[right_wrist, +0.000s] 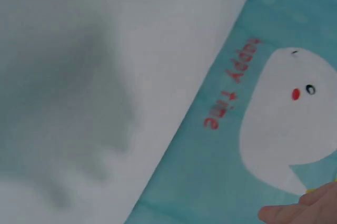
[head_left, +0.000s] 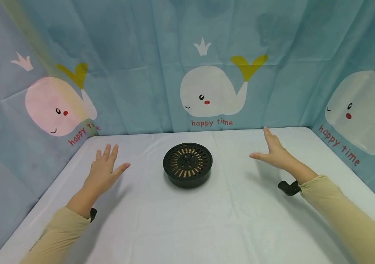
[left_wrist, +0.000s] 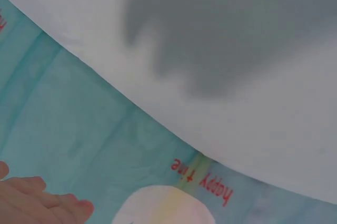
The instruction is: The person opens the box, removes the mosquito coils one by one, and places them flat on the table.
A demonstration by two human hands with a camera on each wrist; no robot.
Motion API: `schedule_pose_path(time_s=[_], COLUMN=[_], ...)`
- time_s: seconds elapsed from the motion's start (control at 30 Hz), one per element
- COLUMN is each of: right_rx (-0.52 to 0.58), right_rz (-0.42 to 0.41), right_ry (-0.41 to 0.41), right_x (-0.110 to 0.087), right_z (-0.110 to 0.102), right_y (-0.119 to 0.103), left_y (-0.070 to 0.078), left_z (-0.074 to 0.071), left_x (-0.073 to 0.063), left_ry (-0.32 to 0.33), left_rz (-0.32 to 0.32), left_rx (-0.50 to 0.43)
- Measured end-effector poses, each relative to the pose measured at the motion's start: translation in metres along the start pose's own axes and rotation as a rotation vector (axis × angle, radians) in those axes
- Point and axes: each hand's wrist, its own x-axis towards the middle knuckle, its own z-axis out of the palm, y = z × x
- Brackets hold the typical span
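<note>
A round black container [head_left: 187,181] with a slotted lid stands in the middle of the white table, pale brown showing through its slots. To its left my left hand [head_left: 101,175] hovers over the tabletop, fingers straight and thumb spread, holding nothing. My right hand [head_left: 274,153] is raised on the other side, thumb and fingers wide apart, also without anything in it. Both hands are well apart from the container. In the left wrist view, fingers of the left hand [left_wrist: 45,205] show at the lower left; the right hand [right_wrist: 305,211] shows at the lower right of its wrist view.
A white cloth [head_left: 181,223] covers the table. Around its back and sides hangs a blue curtain [head_left: 125,99] printed with whales and "happy time". Small black devices, one of them the right wrist mount [head_left: 289,187], sit at both wrists. The hands cast shadows on the cloth.
</note>
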Motion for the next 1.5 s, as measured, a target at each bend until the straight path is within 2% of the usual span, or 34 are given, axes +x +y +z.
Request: schedule_pose_path(time_s=[0.23,0.4,0.57,0.77,0.9,1.07,1.17,1.33,1.5], right_rx=[0.275,0.481,0.737,0.927,1.001,1.049,1.037,0.984,0.938], right_rz=[0.034,0.025,0.063,0.055,0.064,0.093,0.104,0.141,0.185], right_ry=[-0.118,-0.211,-0.323,-0.376,-0.410,-0.440,-0.444,-0.427,-0.397], right_x=[0.001,0.006,0.011,0.018,0.021,0.023,0.026,0.030,0.030], right_z=[0.012,0.022,0.038,0.059,0.073,0.092,0.102,0.112,0.116], right_y=[-0.020,-0.032,-0.040,-0.050,-0.059,-0.067,-0.070,-0.073,-0.075], left_y=[0.020,0.037,0.055,0.074,0.082,0.095,0.103,0.116,0.126], left_z=[0.007,0.014,0.024,0.032,0.039,0.049,0.054,0.059,0.065], left_x=[0.003,0.007,0.009,0.010,0.016,0.022,0.025,0.031,0.036], left_ry=[-0.039,-0.007,0.028,0.024,0.022,-0.011,-0.025,-0.005,0.013], left_rz=[-0.006,0.019,0.057,0.065,0.069,0.052,0.053,0.054,0.035], left_rx=[-0.185,-0.274,-0.378,-0.506,-0.556,-0.606,-0.619,-0.622,-0.672])
